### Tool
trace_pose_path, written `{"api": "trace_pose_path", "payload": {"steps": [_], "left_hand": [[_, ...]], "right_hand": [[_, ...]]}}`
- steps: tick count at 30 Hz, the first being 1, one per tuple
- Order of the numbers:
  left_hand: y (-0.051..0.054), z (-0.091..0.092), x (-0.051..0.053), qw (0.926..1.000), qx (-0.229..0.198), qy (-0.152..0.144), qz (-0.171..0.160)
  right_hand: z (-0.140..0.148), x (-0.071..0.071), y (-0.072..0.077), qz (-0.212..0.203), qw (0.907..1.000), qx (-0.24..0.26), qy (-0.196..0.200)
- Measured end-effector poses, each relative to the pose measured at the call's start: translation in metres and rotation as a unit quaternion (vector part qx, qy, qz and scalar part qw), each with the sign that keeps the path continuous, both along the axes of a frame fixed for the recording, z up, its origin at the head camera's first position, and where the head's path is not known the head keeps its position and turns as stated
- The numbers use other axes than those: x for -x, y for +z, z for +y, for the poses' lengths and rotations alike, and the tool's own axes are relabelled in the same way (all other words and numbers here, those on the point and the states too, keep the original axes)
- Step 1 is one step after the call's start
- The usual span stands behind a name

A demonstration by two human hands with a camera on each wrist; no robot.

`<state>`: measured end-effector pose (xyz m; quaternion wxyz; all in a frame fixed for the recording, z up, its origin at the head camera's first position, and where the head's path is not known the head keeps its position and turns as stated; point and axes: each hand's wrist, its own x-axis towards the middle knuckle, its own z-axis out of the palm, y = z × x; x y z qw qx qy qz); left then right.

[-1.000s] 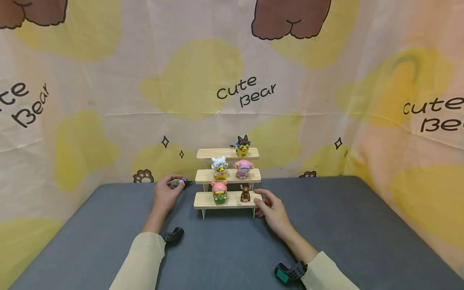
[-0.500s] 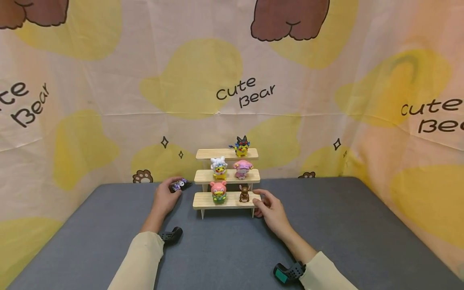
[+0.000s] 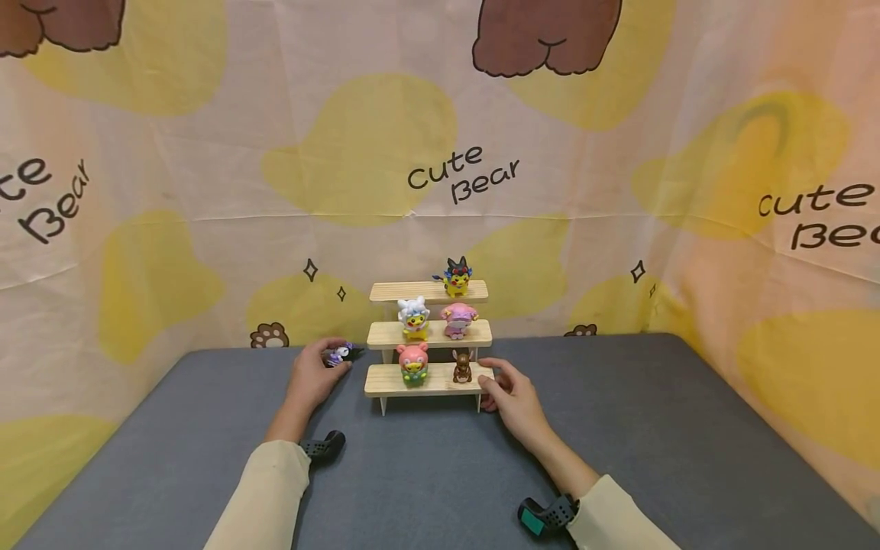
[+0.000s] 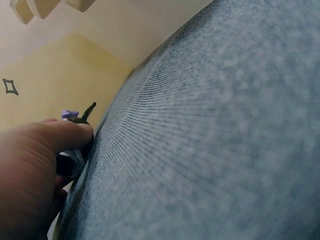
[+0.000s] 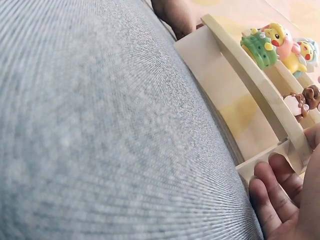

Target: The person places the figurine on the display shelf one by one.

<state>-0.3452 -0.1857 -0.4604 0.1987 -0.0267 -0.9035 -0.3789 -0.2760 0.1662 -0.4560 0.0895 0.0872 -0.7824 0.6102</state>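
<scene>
A small purple, white and black figurine (image 3: pixel 340 354) is pinched between the thumb and fingers of my left hand (image 3: pixel 315 378), just left of a three-tier wooden display stand (image 3: pixel 440 389). In the left wrist view, the thumb covers much of the figurine (image 4: pixel 72 162), low by the tabletop. My right hand (image 3: pixel 514 399) grips the right end of the stand's bottom shelf. The right wrist view has its curled fingers (image 5: pixel 267 185) against the side leg. On that shelf stand a pink-hooded figurine (image 3: pixel 414 365) and a brown mouse-like figurine (image 3: pixel 462 368).
The middle shelf bears a white-hooded yellow figurine (image 3: pixel 414 319) and a pink figurine (image 3: pixel 458 321). A yellow figurine with a black headpiece (image 3: pixel 457 276) stands at the top shelf's right. Grey cloth covers the table (image 3: pixel 426 481); a printed curtain (image 3: pixel 330 153) hangs behind.
The figurine has turned in my left fingers, and more of its white and purple shows than a second ago. My right hand keeps its grip on the stand.
</scene>
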Motion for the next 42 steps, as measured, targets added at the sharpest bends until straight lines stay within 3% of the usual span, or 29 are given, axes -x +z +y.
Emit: {"api": "trace_pose_path", "payload": {"steps": [3, 9, 11, 18, 23, 28, 32, 42], "left_hand": [[0.0, 0.001, -0.001, 1.0, -0.003, 0.005, 0.007], [0.004, 0.0, -0.003, 0.9994, -0.026, 0.013, -0.018], [0.005, 0.001, -0.003, 0.9983, -0.052, 0.015, -0.024], [0.004, 0.0, -0.002, 0.9876, -0.148, 0.05, -0.011], [0.005, 0.0, -0.002, 0.9837, -0.17, 0.056, -0.009], [0.006, 0.001, -0.003, 0.9828, -0.175, 0.059, -0.003], [0.007, 0.001, -0.004, 0.9838, -0.171, 0.055, 0.004], [0.005, 0.001, -0.003, 0.9979, -0.064, -0.002, -0.01]], "right_hand": [[0.0, 0.0, 0.0, -0.002, 1.0, -0.002, -0.001], [0.0, 0.0, 0.0, -0.002, 1.0, -0.004, 0.001], [-0.001, -0.001, 0.001, -0.002, 1.0, -0.008, -0.003], [-0.006, -0.021, 0.026, 0.001, 1.0, -0.006, 0.0], [-0.007, -0.019, 0.023, 0.003, 0.9999, -0.01, -0.006], [-0.007, -0.016, 0.02, 0.003, 0.9999, -0.014, -0.003], [-0.006, -0.02, 0.025, -0.006, 0.9999, -0.008, -0.001], [-0.006, -0.022, 0.029, 0.004, 1.0, -0.008, 0.003]]}}
